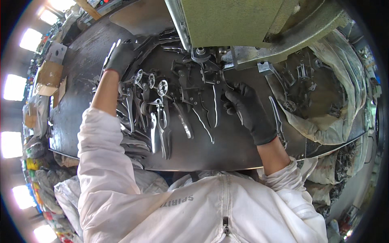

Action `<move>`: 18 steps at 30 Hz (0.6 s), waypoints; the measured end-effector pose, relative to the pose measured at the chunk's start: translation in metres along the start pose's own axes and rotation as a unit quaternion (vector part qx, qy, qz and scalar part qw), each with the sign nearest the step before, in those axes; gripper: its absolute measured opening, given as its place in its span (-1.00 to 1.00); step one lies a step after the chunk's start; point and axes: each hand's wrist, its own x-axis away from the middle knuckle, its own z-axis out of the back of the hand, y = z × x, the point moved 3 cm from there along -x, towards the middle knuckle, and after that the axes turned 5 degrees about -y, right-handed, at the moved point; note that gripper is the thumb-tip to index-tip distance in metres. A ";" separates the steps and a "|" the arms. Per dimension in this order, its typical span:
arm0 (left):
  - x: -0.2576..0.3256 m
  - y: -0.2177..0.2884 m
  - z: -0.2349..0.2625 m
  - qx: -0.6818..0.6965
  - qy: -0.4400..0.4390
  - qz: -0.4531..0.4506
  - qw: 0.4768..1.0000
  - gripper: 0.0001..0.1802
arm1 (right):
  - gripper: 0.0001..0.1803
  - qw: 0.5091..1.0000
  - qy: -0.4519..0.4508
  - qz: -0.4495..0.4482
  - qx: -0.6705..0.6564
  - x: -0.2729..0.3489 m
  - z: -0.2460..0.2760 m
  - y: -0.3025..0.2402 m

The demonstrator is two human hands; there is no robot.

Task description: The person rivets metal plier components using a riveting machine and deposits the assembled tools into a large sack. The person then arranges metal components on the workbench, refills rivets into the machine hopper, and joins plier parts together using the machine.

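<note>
My left hand [120,56], in a dark glove, is at the far left of a pile of dark metal handles [148,46]. Its fingers look curled, with bright metal edges beside them; what it holds is partly hidden. Under the machine head, a metal hand tool [210,75] hangs over the table with its long handles toward me. My right hand [248,108], also gloved, is just right of this tool, fingers closed round a thin metal handle [240,116] that shows only in part. Between my hands lie several similar tools with round, holed discs [162,88] and curved handles [183,120].
A green machine body [231,22] overhangs the far middle of the dark metal table [190,156]. On the right, an open pale sack [334,125] holds metal parts. One loose handle [276,117] lies beside my right wrist. Cardboard boxes [49,77] stand at the left edge.
</note>
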 end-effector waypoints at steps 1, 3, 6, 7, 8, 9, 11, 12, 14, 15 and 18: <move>0.016 -0.026 -0.005 0.313 -0.012 0.071 0.947 -0.66 | -0.70 1.000 -0.012 0.006 0.006 -0.001 -0.003 -0.001; 0.036 -0.032 -0.014 0.699 -0.004 0.117 0.705 -0.62 | -0.70 1.000 -0.014 0.008 0.008 0.001 -0.005 0.000; 0.066 -0.007 -0.012 0.832 0.092 -0.006 0.546 -0.66 | -0.71 1.000 0.024 0.003 0.016 0.002 -0.003 0.001; 0.071 -0.003 -0.008 0.832 0.090 -0.006 0.547 -0.66 | -0.70 1.000 0.017 0.017 0.019 -0.004 -0.001 0.007; 0.078 0.003 0.004 0.841 0.088 -0.072 0.528 -0.67 | -0.69 0.999 0.011 0.031 0.026 -0.003 -0.002 0.009; 0.084 0.008 0.010 0.847 0.086 -0.137 0.506 -0.68 | -0.69 0.999 0.015 0.029 0.028 -0.001 -0.003 0.010; 0.100 -0.004 0.005 0.825 0.106 -0.135 0.538 -0.66 | -0.66 0.999 0.010 0.051 0.010 -0.001 -0.009 0.009; 0.107 -0.017 0.004 0.800 0.127 -0.134 0.571 -0.65 | -0.66 0.999 0.005 0.052 0.013 -0.001 -0.014 0.005; 0.122 -0.030 0.006 0.746 0.164 -0.129 0.632 -0.62 | -0.62 0.996 0.016 0.088 0.009 0.002 -0.021 -0.004; 0.129 -0.030 0.006 0.718 0.180 -0.126 0.661 -0.60 | -0.62 0.996 0.013 0.086 0.010 -0.005 -0.017 -0.004; 0.152 0.037 0.034 0.624 0.183 -0.013 0.760 -0.58 | -0.56 0.698 -0.133 -0.199 -0.674 -0.050 0.012 -0.007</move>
